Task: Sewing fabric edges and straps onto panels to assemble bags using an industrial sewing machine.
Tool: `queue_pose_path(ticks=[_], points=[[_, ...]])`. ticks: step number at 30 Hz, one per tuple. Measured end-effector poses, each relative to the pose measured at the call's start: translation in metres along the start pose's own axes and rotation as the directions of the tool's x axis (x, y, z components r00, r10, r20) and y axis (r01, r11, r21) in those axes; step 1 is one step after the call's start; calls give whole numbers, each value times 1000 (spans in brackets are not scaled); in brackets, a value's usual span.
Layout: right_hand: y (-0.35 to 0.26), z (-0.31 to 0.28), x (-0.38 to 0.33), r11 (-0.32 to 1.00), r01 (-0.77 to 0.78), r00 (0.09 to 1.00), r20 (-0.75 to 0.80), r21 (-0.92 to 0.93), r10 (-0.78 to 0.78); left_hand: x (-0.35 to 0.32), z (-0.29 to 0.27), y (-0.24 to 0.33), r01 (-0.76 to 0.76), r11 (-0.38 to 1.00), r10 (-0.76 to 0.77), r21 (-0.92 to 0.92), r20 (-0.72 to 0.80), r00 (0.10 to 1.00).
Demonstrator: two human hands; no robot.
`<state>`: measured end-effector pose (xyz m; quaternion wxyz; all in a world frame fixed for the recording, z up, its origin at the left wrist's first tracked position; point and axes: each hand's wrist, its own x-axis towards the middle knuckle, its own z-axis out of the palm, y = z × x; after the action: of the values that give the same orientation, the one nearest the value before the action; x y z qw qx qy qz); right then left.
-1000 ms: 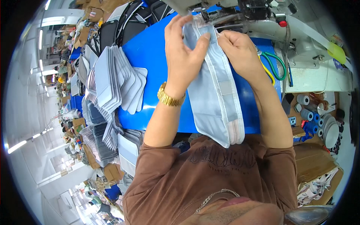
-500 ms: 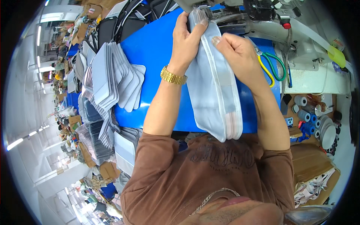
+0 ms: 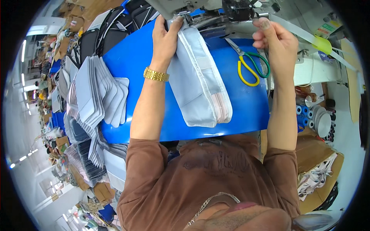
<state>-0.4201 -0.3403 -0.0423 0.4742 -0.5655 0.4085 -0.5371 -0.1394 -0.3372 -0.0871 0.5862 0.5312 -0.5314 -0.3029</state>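
Note:
My left hand (image 3: 165, 40), with a gold watch on its wrist, grips the far end of a light grey fabric bag piece (image 3: 192, 84) right by the sewing machine's presser area (image 3: 187, 19). White edging runs along the piece, and a pinkish ribbed band shows at its near end. The rest of it lies on the blue tabletop (image 3: 154, 127). My right hand (image 3: 275, 38) is off the fabric, raised beside a white tape strip (image 3: 295, 30), fingers curled in. Whether the tape is between them is hidden. Green-and-yellow-handled scissors (image 3: 248, 65) lie between this hand and the fabric.
Fanned grey panels (image 3: 98, 92) lie at the tabletop's left edge, with more stacks below. Black bags (image 3: 92, 40) sit at the far left. The machine body spans the far side. Thread spools (image 3: 306, 115) and an open cardboard box (image 3: 320, 165) stand at right.
My right hand has left the fabric and moved right, up to the white tape. The left hand still holds the piece by the machine. The whole view has shifted somewhat.

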Motion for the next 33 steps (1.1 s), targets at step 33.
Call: queue_pose_path(ticks=[33], points=[[11, 84, -37, 925, -279, 925, 331, 258, 187, -36, 4, 37, -79, 951, 105, 298, -75, 992]])
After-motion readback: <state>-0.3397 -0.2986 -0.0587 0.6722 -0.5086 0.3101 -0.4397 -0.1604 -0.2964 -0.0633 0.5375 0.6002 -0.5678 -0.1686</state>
